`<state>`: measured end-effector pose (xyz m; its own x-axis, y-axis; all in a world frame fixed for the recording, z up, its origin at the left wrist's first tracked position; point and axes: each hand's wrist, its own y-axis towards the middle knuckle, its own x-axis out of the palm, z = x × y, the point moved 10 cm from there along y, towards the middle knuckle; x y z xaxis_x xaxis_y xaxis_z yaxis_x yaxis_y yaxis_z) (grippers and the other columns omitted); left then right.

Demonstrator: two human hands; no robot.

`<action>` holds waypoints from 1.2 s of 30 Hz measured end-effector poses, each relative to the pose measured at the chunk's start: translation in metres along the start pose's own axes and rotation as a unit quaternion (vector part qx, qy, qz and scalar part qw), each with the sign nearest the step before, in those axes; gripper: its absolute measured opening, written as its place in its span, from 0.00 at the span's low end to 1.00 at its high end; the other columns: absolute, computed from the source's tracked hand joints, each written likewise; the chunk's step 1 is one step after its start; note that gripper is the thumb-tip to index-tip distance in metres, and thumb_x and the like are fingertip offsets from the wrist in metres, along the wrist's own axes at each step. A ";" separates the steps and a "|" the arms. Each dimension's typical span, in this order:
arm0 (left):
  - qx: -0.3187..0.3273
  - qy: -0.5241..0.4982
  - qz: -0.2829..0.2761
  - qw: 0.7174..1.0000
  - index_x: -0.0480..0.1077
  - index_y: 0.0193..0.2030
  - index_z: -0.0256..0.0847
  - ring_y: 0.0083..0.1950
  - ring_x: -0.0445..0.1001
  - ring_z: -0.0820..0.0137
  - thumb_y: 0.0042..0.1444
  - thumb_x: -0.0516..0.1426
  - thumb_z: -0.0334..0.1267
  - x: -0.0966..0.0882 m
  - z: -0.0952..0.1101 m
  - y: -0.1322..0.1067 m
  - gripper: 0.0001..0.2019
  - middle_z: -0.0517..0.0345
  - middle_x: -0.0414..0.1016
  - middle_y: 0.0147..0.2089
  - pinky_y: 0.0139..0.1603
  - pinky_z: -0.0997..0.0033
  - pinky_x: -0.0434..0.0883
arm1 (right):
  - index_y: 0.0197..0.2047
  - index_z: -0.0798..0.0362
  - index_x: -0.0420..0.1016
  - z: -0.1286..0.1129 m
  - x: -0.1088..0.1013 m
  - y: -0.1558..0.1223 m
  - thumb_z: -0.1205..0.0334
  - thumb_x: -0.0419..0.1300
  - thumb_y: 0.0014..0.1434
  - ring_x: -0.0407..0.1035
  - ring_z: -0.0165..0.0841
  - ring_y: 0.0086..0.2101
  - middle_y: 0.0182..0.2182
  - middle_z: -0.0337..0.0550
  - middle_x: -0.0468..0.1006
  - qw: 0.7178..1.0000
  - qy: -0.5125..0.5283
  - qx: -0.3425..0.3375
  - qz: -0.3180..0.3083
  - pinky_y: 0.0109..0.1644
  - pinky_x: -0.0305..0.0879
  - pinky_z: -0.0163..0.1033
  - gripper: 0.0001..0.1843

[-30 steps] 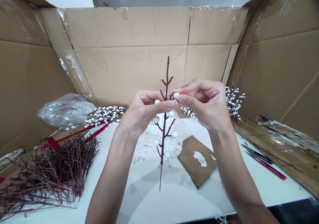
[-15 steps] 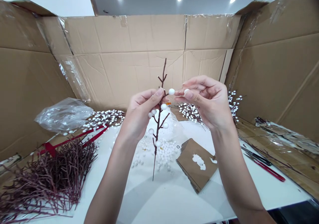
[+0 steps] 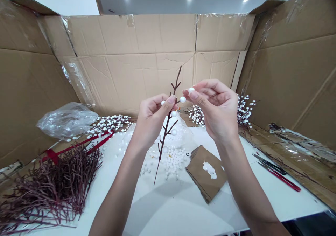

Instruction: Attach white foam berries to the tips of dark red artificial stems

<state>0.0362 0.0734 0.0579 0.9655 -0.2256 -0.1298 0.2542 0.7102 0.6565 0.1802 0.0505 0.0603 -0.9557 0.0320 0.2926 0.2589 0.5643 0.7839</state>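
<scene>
My left hand (image 3: pixel 156 115) pinches a brown artificial twig (image 3: pixel 168 125) between thumb and fingers, partway up its stem. The twig leans with its bare tip up and to the right, and several white balls sit on its side branches. One attached white ball (image 3: pixel 182 99) shows just right of my left fingertips. My right hand (image 3: pixel 216 104) holds a loose white ball (image 3: pixel 191 90) between thumb and forefinger, slightly above and right of the attached one. Below, many loose white balls (image 3: pixel 174 162) lie on the white table (image 3: pixel 162 208).
A cardboard piece (image 3: pixel 207 187) carries white glue-like smears. Bare brown twigs (image 3: pixel 57 183) are heaped at left, by a red ribbon (image 3: pixel 101 143) and a clear plastic bag (image 3: pixel 67 120). Finished-looking berry sprays (image 3: pixel 111 124) lie behind. Tweezers (image 3: pixel 282 178) rest at right; cardboard walls (image 3: pixel 157 36) surround the table.
The twig has tilted further to the right at its top. My right hand has raised its white ball a little, toward the twig's upper part.
</scene>
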 end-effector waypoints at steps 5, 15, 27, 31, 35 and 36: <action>0.014 0.018 0.000 1.000 0.67 0.22 0.38 0.24 0.53 0.78 0.58 0.55 0.40 0.001 0.004 0.000 0.15 0.63 0.59 0.21 0.25 0.74 0.52 | 0.32 0.48 0.80 -0.003 0.010 -0.005 0.69 0.67 0.49 0.77 0.28 0.32 0.30 0.34 0.82 0.999 0.010 -0.029 -0.022 0.40 0.76 0.35 0.07; 0.020 0.056 0.003 0.998 0.65 0.22 0.38 0.24 0.51 0.77 0.58 0.55 0.42 0.002 0.007 -0.003 0.15 0.63 0.57 0.21 0.23 0.73 0.50 | 0.33 0.49 0.81 -0.018 0.015 -0.012 0.71 0.65 0.51 0.76 0.29 0.34 0.33 0.35 0.82 0.993 -0.074 -0.085 -0.021 0.40 0.77 0.37 0.08; 0.015 0.074 0.021 0.997 0.66 0.21 0.39 0.24 0.55 0.76 0.58 0.55 0.42 -0.001 0.007 -0.005 0.16 0.61 0.60 0.21 0.23 0.74 0.54 | 0.33 0.47 0.80 -0.023 0.017 -0.016 0.70 0.62 0.54 0.76 0.32 0.35 0.32 0.37 0.81 0.986 -0.137 -0.093 -0.023 0.43 0.77 0.41 0.08; 0.020 0.084 0.028 0.996 0.66 0.21 0.39 0.22 0.54 0.76 0.58 0.55 0.42 -0.001 0.008 -0.005 0.16 0.62 0.59 0.20 0.22 0.73 0.53 | 0.32 0.48 0.80 -0.019 0.017 -0.014 0.70 0.64 0.53 0.76 0.32 0.34 0.31 0.36 0.81 0.987 -0.131 -0.087 -0.023 0.43 0.77 0.40 0.07; 0.015 0.095 0.037 0.995 0.66 0.20 0.38 0.22 0.54 0.77 0.58 0.55 0.39 -0.002 0.009 -0.006 0.15 0.62 0.62 0.20 0.21 0.73 0.52 | 0.32 0.48 0.80 -0.017 0.017 -0.012 0.71 0.65 0.52 0.76 0.30 0.33 0.29 0.35 0.81 0.989 -0.120 -0.087 -0.030 0.41 0.76 0.39 0.07; 0.016 0.098 0.039 0.994 0.66 0.20 0.38 0.22 0.55 0.77 0.58 0.55 0.39 -0.002 0.009 -0.006 0.15 0.62 0.62 0.20 0.21 0.73 0.52 | 0.31 0.48 0.80 -0.017 0.017 -0.011 0.71 0.65 0.52 0.76 0.30 0.33 0.29 0.35 0.81 0.988 -0.122 -0.086 -0.031 0.40 0.76 0.39 0.07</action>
<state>0.0323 0.0638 0.0614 0.9754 -0.0351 -0.2175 0.1797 0.6975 0.6937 0.1634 0.0306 0.0657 -0.9705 0.2111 0.1167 0.1984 0.4236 0.8839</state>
